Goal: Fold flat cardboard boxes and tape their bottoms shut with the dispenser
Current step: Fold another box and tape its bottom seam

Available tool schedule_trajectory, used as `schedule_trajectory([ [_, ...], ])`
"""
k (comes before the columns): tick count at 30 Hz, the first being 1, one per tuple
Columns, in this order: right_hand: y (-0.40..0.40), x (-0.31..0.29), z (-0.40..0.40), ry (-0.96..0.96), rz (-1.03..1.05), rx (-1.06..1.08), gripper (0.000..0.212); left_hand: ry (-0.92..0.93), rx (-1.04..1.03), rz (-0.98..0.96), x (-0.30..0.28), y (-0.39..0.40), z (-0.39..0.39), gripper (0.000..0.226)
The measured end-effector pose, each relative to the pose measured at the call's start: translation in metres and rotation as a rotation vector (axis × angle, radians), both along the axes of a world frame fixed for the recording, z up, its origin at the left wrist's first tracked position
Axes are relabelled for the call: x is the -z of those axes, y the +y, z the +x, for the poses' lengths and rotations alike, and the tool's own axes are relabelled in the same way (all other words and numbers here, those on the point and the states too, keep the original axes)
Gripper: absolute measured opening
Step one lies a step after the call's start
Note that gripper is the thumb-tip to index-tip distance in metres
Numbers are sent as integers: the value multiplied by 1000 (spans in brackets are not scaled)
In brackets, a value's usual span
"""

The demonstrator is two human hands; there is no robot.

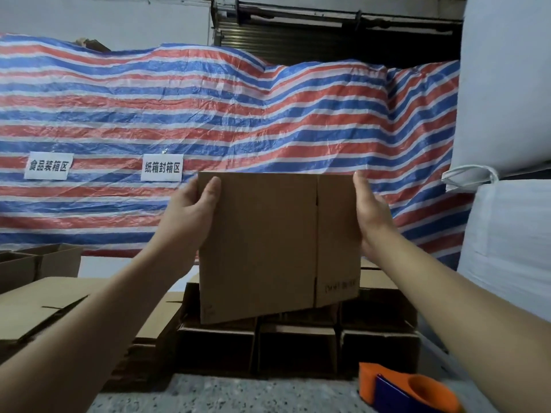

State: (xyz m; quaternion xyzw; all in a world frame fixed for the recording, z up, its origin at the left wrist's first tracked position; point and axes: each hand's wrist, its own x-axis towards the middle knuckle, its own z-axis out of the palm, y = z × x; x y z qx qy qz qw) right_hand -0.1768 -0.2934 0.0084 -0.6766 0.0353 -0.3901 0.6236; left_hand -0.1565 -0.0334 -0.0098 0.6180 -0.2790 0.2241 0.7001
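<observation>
I hold a flat brown cardboard box [268, 245] upright in front of me, above the stacks. My left hand [193, 204] grips its left edge, thumb on the near face and fingers behind. My right hand [369, 210] lies against its right edge with the palm on the side; its fingertips are hidden behind the cardboard. An orange and blue tape dispenser [408, 389] lies on the speckled floor at the lower right, apart from both hands.
Open folded boxes [298, 347] stand in rows below the held box. A stack of flat cardboard [53, 311] lies at the left, with more boxes [44, 260] behind. A striped tarp [208, 114] hangs across the back, and big white sacks [512, 239] rise on the right.
</observation>
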Motion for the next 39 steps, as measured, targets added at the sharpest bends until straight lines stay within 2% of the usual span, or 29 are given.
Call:
schedule_trajectory([
  [2, -5, 20, -2, 44, 100, 100, 79, 141, 95, 55, 12, -3, 5, 32],
  [5, -10, 58, -11, 87, 185, 164, 63, 363, 186, 87, 37, -15, 12, 37],
  [8, -13, 99, -13, 158, 228, 126, 68, 521, 77, 90, 67, -30, 22, 39],
  [10, -14, 125, -15, 238, 249, 109, 64, 578, 27, 101, 90, -34, 29, 41],
  [13, -13, 156, -20, 309, 231, 79, 46, 587, 2, 157, 124, -34, 33, 33],
  [17, -10, 174, -21, 316, 243, 82, 42, 559, -23, 181, 145, -35, 33, 30],
  [22, -11, 171, -18, 337, 300, 56, 56, 568, 74, 351, 129, -22, 43, 29],
  [24, -12, 173, -18, 337, 307, 59, 54, 534, 135, 404, 125, -17, 46, 28],
  [28, -8, 175, -17, 305, 337, 84, 48, 521, 257, 389, 127, -22, 43, 27],
  [31, -3, 179, -13, 270, 388, 102, 81, 526, 257, 370, 128, -24, 41, 26],
  [33, -1, 184, -9, 245, 377, 121, 90, 549, 247, 356, 128, -24, 41, 26],
  [37, -3, 190, -5, 215, 349, 114, 85, 572, 222, 348, 126, -26, 40, 24],
  [39, -7, 188, -5, 203, 316, 89, 76, 572, 211, 319, 124, -29, 40, 22],
])
